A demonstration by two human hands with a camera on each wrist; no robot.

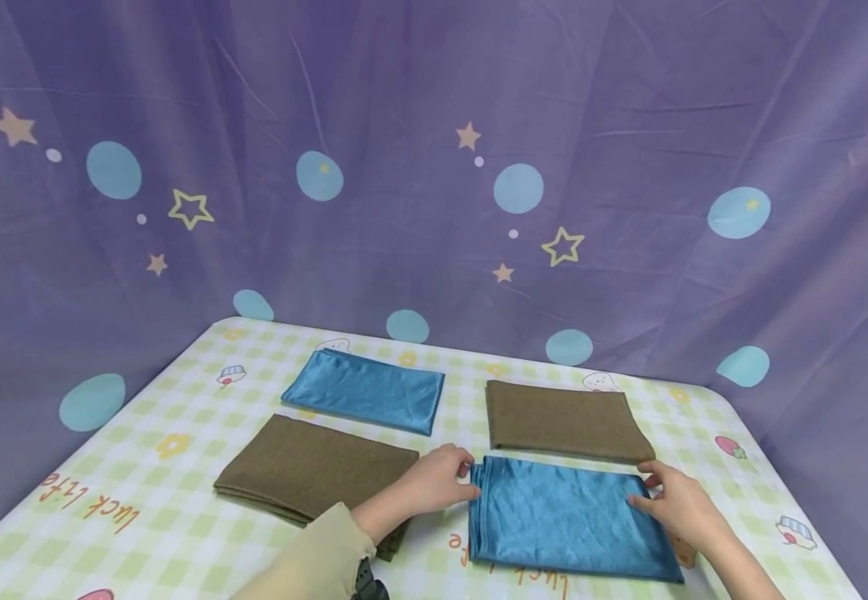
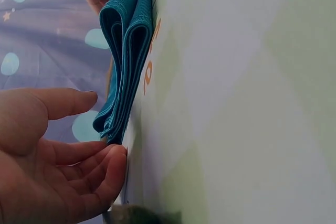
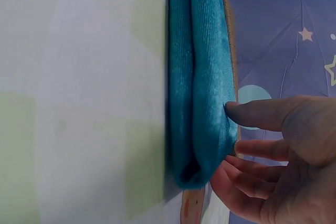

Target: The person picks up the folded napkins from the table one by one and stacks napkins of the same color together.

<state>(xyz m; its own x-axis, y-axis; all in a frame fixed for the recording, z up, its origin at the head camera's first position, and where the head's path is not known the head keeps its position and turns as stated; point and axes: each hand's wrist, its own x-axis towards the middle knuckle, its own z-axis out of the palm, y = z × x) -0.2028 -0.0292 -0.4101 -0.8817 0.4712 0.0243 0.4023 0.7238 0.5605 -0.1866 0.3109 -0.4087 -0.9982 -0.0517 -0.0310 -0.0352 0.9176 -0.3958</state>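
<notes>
A folded blue cloth (image 1: 565, 517) with a slight sheen lies at the front right of the table. At its left edge is my left hand (image 1: 441, 481); in the left wrist view the fingertips (image 2: 116, 150) touch the corner of the layers, while the thumb stands apart from them. My right hand (image 1: 677, 504) is at the right edge, its thumb tip touching the blue cloth (image 3: 210, 87) and the other fingers loosely bent beside the fold. Layered loops of the cloth (image 2: 126, 40) show at its left end.
A folded brown cloth (image 1: 565, 419) lies just behind the blue one. Left of my left hand is another brown cloth (image 1: 314, 467), partly covered by my forearm, with a second blue cloth (image 1: 366, 389) behind it. A purple curtain (image 1: 419, 167) hangs beyond the checked tablecloth (image 1: 202, 400).
</notes>
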